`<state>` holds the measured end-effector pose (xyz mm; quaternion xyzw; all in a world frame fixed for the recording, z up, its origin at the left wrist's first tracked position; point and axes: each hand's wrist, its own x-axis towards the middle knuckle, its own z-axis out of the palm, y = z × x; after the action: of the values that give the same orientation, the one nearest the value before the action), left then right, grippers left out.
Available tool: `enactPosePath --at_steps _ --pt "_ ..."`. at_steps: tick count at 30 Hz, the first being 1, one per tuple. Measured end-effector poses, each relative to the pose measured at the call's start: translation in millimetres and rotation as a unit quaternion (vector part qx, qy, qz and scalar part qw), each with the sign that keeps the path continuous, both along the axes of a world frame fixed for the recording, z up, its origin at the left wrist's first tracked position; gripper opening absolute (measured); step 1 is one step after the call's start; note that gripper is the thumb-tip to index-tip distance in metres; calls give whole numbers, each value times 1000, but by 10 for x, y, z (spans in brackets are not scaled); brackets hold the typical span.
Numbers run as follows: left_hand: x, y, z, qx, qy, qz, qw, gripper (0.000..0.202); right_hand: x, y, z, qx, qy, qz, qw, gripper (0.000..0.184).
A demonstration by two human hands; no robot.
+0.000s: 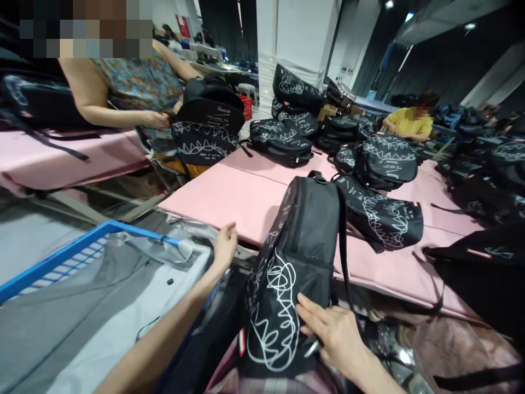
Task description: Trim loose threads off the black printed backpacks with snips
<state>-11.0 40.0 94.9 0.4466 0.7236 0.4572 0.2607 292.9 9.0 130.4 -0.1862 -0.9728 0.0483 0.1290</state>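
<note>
A black backpack (314, 221) with white scribble print stands before me at the table's near edge, its side turned towards me. My right hand (334, 331) rests on its lower part, index and middle fingers laid along the fabric. From under that palm pokes the shiny tip of a small metal tool (312, 349); its kind is mostly hidden. My left hand (225, 244) is raised to the left of the backpack, apart from it, near the edge of the pink table (229, 191). Its fingers are curled together, and whatever they pinch, if anything, is too small to make out.
A blue plastic crate (98, 235) with grey lining is at my left. More printed black backpacks (283, 142) lie across the table, one (381, 216) just right of mine. Opposite, a person in a patterned top (135, 76) handles another backpack (209, 123). A person in yellow (410, 123) works farther back.
</note>
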Motion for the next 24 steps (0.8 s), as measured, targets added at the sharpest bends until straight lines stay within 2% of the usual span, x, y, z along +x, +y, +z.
enactPosePath --at_steps 2,3,4,5,6,7,8,9,11,13,17,21,24 --pt "81 43 269 112 127 14 985 28 -99 -44 -127 -35 -34 30 998 34" --pt "177 64 414 180 218 -41 958 28 -139 -67 -162 -61 -46 46 996 35" --pt "295 91 552 237 304 -134 913 27 -165 -85 -178 -94 -53 67 992 36" --pt "421 123 673 249 375 -246 858 29 -177 -97 -178 -133 -46 92 986 35" --pt "539 158 769 248 424 -331 806 32 -173 -98 -167 -169 -20 110 979 35" --pt "639 190 838 235 459 -388 764 37 -155 -91 -149 -195 26 111 974 34" --pt "712 216 880 218 484 -415 739 43 -129 -76 -129 -206 83 89 971 33" --pt "756 233 897 206 503 -414 730 47 -98 -57 -109 -204 137 45 968 33" --pt "770 236 889 192 527 -381 735 51 -51 -24 -78 -169 197 -72 963 34" --pt "733 202 872 187 539 -357 740 51 -55 -20 -59 -133 168 -136 967 35" --pt "710 71 928 187 553 -348 734 56 -230 -85 -6 -85 34 -168 982 26" --pt "777 -23 979 177 543 -435 696 76 -435 -124 100 -86 -78 -173 978 31" --pt "805 -40 950 141 535 -471 687 91 -515 -107 176 -96 -131 -165 973 38"
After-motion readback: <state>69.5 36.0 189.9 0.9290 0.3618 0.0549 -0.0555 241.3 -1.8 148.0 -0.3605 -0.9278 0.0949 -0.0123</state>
